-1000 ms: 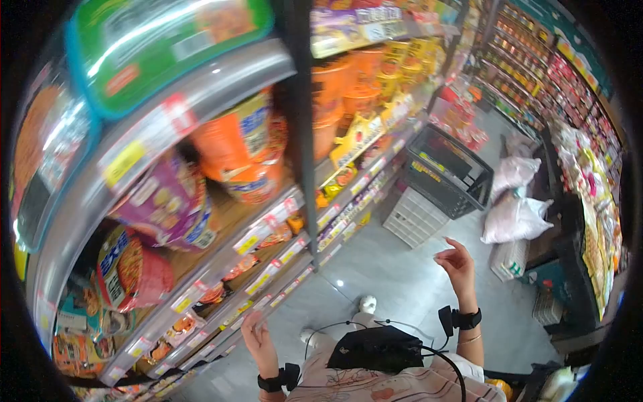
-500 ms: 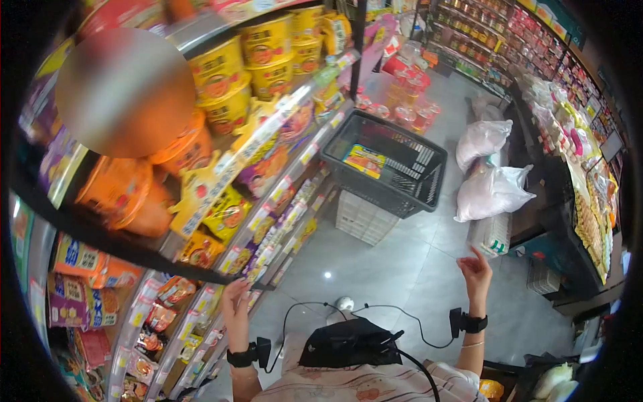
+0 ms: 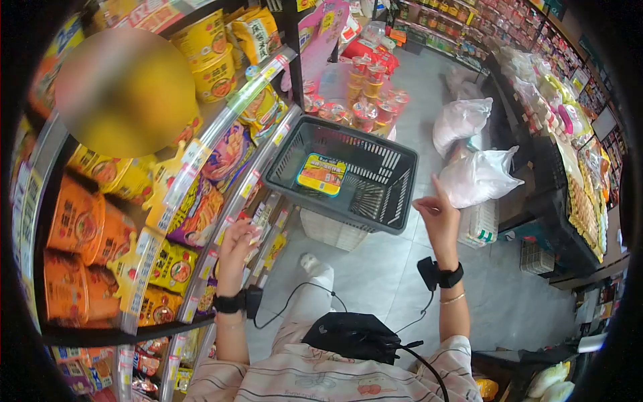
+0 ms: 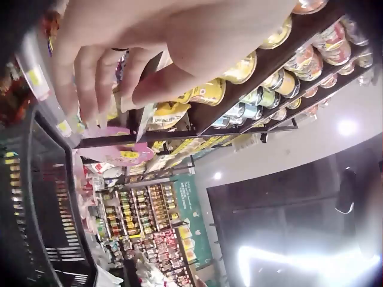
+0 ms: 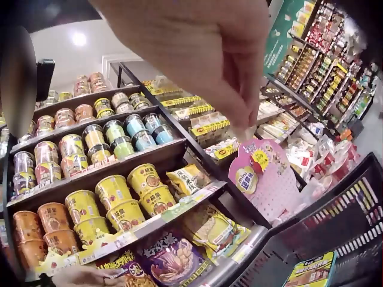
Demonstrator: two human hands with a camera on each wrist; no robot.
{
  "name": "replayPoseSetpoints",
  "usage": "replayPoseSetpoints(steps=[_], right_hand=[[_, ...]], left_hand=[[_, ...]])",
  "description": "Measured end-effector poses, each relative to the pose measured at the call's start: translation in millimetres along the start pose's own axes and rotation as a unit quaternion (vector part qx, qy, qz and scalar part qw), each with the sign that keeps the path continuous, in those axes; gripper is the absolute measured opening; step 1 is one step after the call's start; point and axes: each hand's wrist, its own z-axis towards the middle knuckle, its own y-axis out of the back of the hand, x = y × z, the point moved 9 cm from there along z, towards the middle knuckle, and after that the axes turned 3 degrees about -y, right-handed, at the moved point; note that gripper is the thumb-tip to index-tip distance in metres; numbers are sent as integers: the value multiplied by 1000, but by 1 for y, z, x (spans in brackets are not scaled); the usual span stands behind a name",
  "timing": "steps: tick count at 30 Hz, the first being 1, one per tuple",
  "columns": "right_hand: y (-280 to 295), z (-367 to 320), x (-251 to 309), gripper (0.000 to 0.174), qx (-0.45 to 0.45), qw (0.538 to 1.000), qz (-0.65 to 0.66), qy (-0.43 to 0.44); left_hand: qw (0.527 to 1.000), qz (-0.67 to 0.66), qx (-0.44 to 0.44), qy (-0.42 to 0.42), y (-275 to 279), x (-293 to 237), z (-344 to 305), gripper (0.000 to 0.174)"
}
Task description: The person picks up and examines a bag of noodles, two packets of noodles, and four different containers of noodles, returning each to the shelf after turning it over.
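My left hand (image 3: 238,244) hovers beside the price-tag strip of the noodle shelf, fingers loosely bent and nothing held. The left wrist view shows the same hand (image 4: 143,54) from close up, fingers hanging in front of the shelf. My right hand (image 3: 439,218) is held in the air near the right end of a black shopping basket (image 3: 278,175), also without anything in it. Inside the basket lies a flat yellow-and-orange food package (image 3: 321,174). The basket rests on a white crate (image 3: 331,231).
Yellow noodle tubs (image 3: 214,74), orange noodle tubs (image 3: 77,218) and bagged noodles (image 3: 201,211) fill the left shelves. Red-lidded cups (image 3: 365,115) are stacked beyond the basket. White plastic bags (image 3: 479,177) stand to the right, beside a dark display counter (image 3: 536,194).
The view has moved forward along the shelves, so the basket is nearer. The yellow noodle tubs now lie alongside me. Both hands stay raised, apart and holding nothing.
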Motion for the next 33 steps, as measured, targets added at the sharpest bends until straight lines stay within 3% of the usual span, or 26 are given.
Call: replayPoseSetpoints(steps=[3,6,7,9,12,15,17,18,21,22,25,26,29,30,33], right_hand=[[-44,48,-11,66,27,1000,-5,1],[-91,101,-34,68,60,997,-53,10],[-108,118,-43,73,80,993,-84,17],[-150,147,-86,79,144,986,-82,-37],[-215,170,-173,82,209,964,-148,-74],[-266,159,-280,74,296,931,-152,-149],[-294,139,-338,69,343,900,-150,-223],[-305,124,-365,67,355,883,-157,-263],[-326,91,-407,72,353,852,-106,-372],[-332,81,-413,77,346,843,-77,-405],[-350,70,-384,73,345,811,79,-465],[-370,53,-403,71,347,815,94,-455],[-394,32,-412,78,280,790,160,-522],[-390,31,-407,81,280,768,180,-546],[-380,21,-442,71,248,825,14,-507]], left_hand=[[998,-20,61,-11,-43,-1,83,28],[993,52,103,17,-80,29,180,29],[992,53,114,29,-91,51,212,31],[972,202,117,12,-100,104,279,34],[934,331,100,89,-102,204,356,39],[891,404,120,169,-108,266,385,42],[861,430,160,220,-102,344,407,43],[846,454,129,247,-88,377,412,46],[880,411,136,196,-103,363,401,45],[805,507,120,284,-107,321,389,61],[748,580,-8,323,-105,308,371,76],[745,562,8,359,-104,321,368,86],[696,642,-6,322,-101,331,371,84],[688,641,25,340,-98,333,372,84],[676,635,71,367,-91,342,370,85]])
